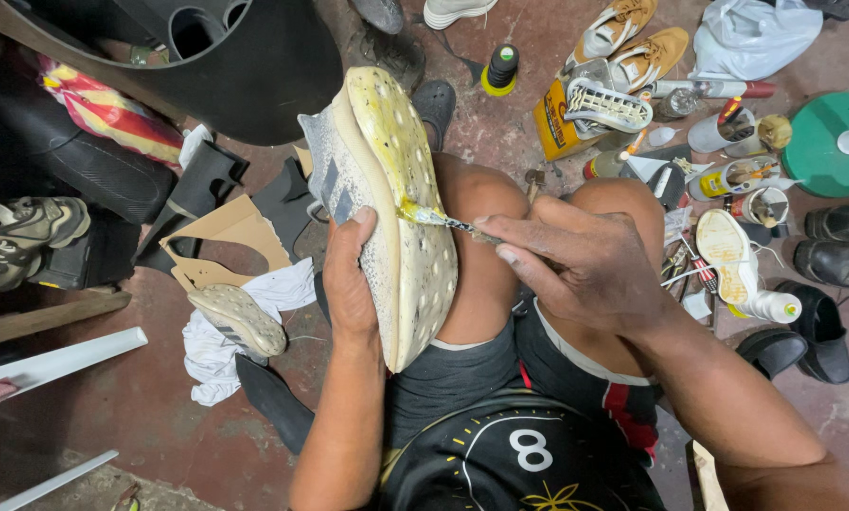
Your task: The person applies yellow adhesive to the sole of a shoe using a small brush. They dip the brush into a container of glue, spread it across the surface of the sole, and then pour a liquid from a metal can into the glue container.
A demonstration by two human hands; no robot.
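Note:
My left hand (349,274) grips a grey knit shoe (335,175) from the side, holding it on edge over my left knee. Its cream sole (415,218), dotted with round dimples, faces right and looks smeared with yellowish glue. My right hand (576,265) pinches a small brush (434,220) whose yellow-coated tip touches the sole's edge near my left thumb.
A second cream-soled shoe (240,317) lies on white cloth (216,350) at the left beside cardboard pieces (226,232). Glue tins (760,203), bottles (770,305), tan shoes (633,43) and a green lid (827,142) crowd the floor at the right. A black tyre-like tub (245,66) is at top left.

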